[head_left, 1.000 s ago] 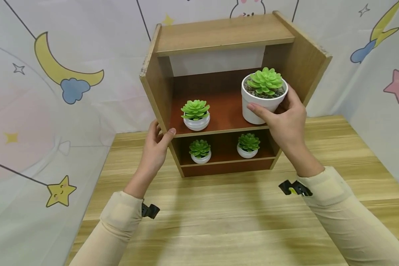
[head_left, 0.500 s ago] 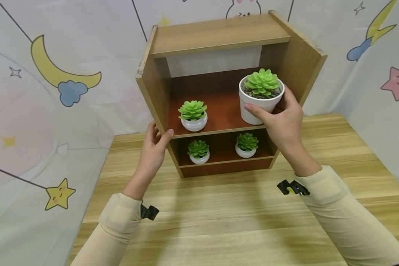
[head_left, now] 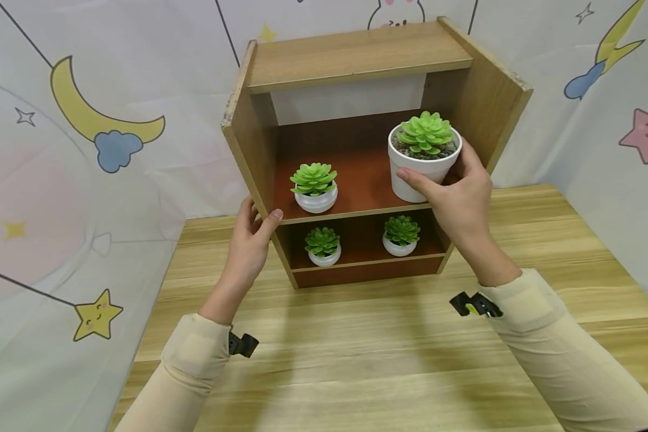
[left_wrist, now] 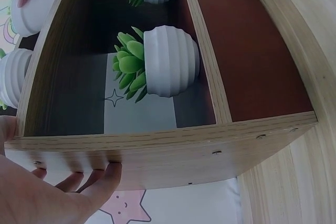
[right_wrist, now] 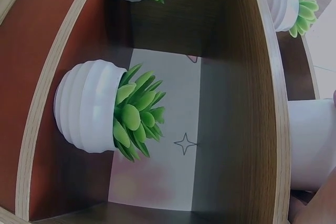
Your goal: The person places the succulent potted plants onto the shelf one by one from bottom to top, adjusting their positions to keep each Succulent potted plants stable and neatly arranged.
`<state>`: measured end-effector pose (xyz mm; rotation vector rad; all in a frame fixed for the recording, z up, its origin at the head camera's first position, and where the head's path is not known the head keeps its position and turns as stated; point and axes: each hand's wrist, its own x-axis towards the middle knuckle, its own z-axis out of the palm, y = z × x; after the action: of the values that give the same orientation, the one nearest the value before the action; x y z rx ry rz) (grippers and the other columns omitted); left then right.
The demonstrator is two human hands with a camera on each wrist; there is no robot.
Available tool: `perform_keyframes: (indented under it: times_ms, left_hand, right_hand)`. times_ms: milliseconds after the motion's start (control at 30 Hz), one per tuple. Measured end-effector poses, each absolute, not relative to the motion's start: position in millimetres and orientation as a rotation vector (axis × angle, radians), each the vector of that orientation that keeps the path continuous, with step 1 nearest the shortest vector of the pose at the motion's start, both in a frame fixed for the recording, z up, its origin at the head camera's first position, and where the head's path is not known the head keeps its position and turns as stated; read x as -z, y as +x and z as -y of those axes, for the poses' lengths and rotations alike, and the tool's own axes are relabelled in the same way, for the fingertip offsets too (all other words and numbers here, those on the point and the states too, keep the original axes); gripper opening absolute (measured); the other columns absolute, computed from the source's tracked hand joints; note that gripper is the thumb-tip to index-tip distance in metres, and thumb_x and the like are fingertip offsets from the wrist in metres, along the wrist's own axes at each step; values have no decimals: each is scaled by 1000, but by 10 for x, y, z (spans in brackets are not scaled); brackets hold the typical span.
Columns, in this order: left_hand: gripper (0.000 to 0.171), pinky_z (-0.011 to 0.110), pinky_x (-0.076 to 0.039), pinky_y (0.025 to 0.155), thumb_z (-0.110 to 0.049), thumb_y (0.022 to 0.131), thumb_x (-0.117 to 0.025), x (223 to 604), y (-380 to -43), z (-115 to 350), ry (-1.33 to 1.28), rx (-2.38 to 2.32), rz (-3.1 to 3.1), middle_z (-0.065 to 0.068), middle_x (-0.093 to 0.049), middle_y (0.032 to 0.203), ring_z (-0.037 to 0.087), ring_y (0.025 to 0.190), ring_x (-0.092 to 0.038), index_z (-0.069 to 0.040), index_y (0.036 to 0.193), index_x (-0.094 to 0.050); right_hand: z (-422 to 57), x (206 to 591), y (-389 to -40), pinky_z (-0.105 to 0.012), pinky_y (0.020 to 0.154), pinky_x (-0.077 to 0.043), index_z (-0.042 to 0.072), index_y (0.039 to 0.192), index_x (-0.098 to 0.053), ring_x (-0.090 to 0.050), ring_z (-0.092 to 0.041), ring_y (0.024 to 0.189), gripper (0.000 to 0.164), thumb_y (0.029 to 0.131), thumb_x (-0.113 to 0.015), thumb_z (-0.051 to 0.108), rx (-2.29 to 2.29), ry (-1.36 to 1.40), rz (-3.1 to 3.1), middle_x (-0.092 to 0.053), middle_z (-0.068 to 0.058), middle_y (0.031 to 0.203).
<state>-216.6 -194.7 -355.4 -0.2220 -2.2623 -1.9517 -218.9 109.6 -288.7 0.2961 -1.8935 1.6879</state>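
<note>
My right hand [head_left: 461, 201] grips a large white flowerpot [head_left: 418, 174] with a green succulent [head_left: 426, 133] in gravel. Its thumb lies across the pot's front and the other fingers are behind it, mostly hidden. The pot is at the right end of the upper shelf; whether it rests fully there I cannot tell. My left hand [head_left: 248, 246] holds the left side panel of the small wooden shelf [head_left: 356, 57], thumb at the front edge. In the left wrist view, its fingers [left_wrist: 107, 179] press on the panel's outer face. A small potted succulent [head_left: 314, 189] stands at the upper shelf's left.
On the lower shelf stand two small succulents in ribbed white pots, a left one [head_left: 324, 246] and a right one [head_left: 401, 236]. The shelf stands on a wood-grain table [head_left: 345, 348]. Behind and beside it hangs a printed cloth [head_left: 119, 78] with moons and stars.
The head view has shifted slightly. Both hands, the large flowerpot and the wooden shelf keep the same places relative to each other.
</note>
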Motion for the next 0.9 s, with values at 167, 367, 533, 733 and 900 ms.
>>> perform_keyframes:
  times_ms: [167,367,533,733,900]
  left_hand:
    - [60,47,-37,103,-28,100,-58,3543,-2179,1947,-236,1955,2259,9,-40,146,27,126,-46,-14,151,-30]
    - [60,48,-37,102,-29,100,-58,3533,-2163,1945,-235,1959,2262,9,-39,146,28,126,-45,-14,151,-30]
    - [60,47,-38,102,-29,100,-58,3549,-2160,1949,-222,1952,2266,8,-39,147,27,126,-46,-14,151,-30]
    - [59,47,-37,103,-30,100,-57,3559,-2159,1944,-223,1950,2266,8,-39,146,27,127,-45,-14,151,-31]
    - [59,47,-38,102,-31,100,-57,3565,-2159,1946,-223,1971,2257,7,-40,146,26,127,-45,-16,151,-31]
  right_hand:
    - [-1094,2865,-2175,-32,95,-47,0,138,-52,-58,-20,112,74,72,-86,2,-1671,295,1892,-59,-11,128]
    - [-1077,2856,-2144,-30,96,-45,-1,139,-51,-55,-17,114,75,73,-87,6,-1601,240,1957,-58,-11,131]
    - [-1070,2855,-2116,-30,97,-44,-1,141,-49,-55,-16,115,76,74,-86,7,-1570,228,1988,-57,-11,132]
    - [-1103,2881,-2128,-31,96,-46,0,140,-50,-56,-19,116,74,75,-85,5,-1616,261,1966,-58,-13,132]
    - [-1188,2999,-2239,-32,96,-46,2,140,-51,-56,-19,116,75,74,-86,6,-1611,261,1973,-59,-11,130]
